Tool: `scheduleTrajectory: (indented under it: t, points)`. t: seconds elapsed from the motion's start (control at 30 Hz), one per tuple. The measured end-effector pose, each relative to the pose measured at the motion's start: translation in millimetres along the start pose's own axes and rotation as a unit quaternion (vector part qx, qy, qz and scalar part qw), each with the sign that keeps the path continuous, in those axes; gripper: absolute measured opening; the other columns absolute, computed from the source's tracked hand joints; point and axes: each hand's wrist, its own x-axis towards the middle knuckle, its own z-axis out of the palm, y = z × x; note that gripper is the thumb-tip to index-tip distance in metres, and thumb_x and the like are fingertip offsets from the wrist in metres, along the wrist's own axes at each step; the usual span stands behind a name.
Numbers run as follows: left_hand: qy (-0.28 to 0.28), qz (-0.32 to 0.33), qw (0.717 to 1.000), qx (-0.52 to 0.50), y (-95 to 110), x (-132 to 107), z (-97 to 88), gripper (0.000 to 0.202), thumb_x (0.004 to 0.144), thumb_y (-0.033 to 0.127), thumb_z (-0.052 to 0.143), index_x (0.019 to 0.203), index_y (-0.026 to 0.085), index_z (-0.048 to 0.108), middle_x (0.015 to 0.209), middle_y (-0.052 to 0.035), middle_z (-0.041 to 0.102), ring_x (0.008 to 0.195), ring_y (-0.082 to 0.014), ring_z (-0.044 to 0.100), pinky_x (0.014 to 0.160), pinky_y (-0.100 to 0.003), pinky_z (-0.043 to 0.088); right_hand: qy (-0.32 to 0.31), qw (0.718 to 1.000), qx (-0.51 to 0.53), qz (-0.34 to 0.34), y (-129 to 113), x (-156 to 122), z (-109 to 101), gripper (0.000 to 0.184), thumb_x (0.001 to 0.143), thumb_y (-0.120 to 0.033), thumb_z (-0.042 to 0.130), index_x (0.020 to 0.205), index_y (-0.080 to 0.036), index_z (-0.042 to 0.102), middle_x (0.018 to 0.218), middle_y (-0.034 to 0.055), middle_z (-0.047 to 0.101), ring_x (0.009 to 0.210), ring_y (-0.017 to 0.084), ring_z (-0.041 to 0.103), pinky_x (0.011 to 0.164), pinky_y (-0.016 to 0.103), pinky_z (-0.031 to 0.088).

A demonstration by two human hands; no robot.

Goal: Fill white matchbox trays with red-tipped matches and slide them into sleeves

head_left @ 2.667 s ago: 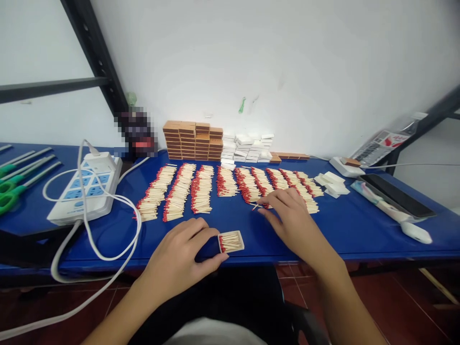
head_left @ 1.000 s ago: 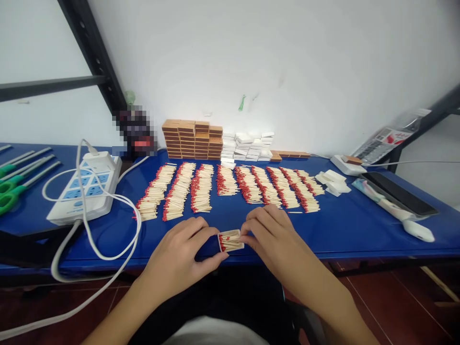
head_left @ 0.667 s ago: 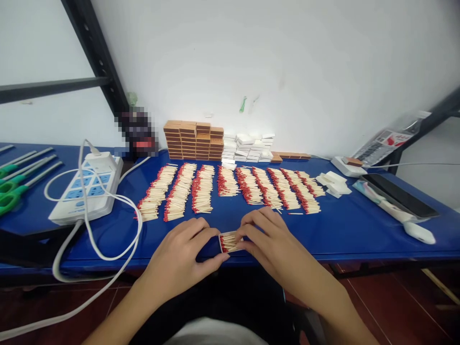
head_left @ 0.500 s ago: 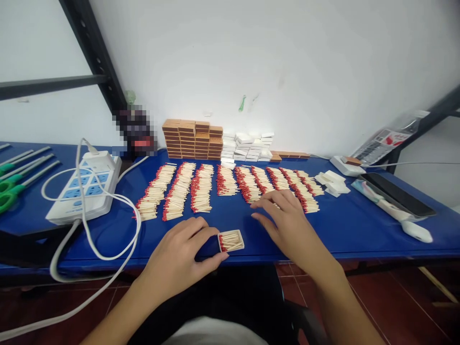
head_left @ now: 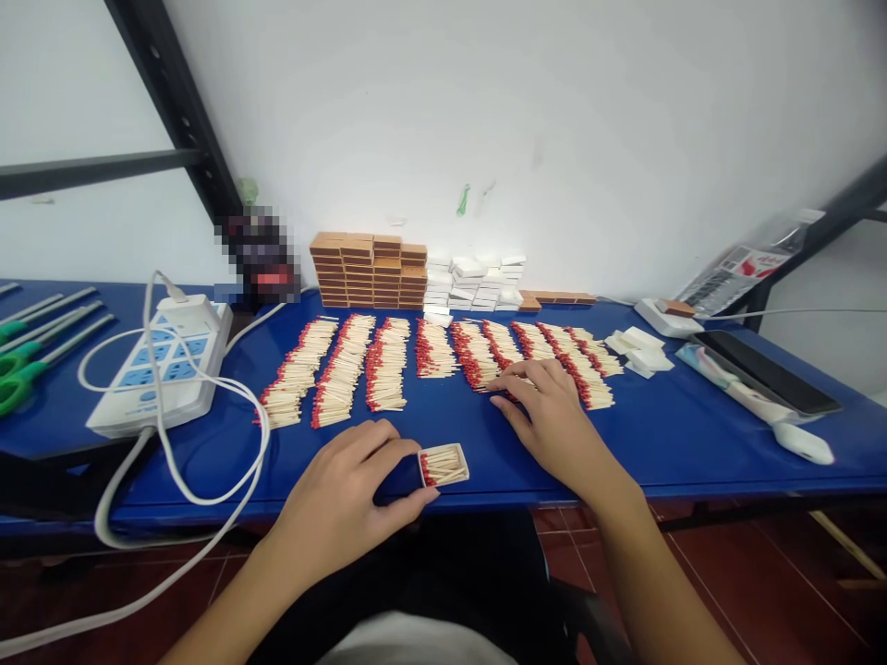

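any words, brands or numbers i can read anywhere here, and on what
No text can be read.
bottle label: red mark and dark print, too blurred.
power strip: no legible marking.
dark object by the wall: pixelated.
matchbox in the left hand: no print shows.

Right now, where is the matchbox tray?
The tray sits at the front edge of the table, centre of the head view, held by the left hand.

One head-worn view — forward and down, close over the blue table (head_left: 693, 434), facing the wall (head_left: 554, 139).
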Motion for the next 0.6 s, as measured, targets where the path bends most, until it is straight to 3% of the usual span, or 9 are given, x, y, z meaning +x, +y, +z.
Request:
scheduleTrajectory:
  t: [0.43,0.6]
  points:
    - [-0.009,-0.004,1.0,0.001,1,0,-0.7,0.025,0.097,0.032,0.083,0.116,0.021,0.073,0.104,-0.0045,0.072,0.091,-0.0232,0.072,0.084,-0.038,0.058,0.0,0.999,0.039,-0.008,-1,2,0,0.014,0.111,-0.026,0.058,0.099,-0.023,0.064,0.112,0.0112,0.069,0.11,0.031,0.059,0.097,0.05,0.05]
    - [-0.006,-0.006,1.0,0.004,1,-1,-1.0,0.026,0.096,0.032,0.084,0.116,0.02,0.073,0.105,-0.0046,0.072,0.092,-0.0236,0.072,0.083,-0.038,0.058,-0.014,0.997,0.072,-0.033,-28,-2,-17,0.012,0.112,-0.027,0.057,0.103,-0.023,0.064,0.116,0.0104,0.069,0.114,0.029,0.059,0.102,0.048,0.049]
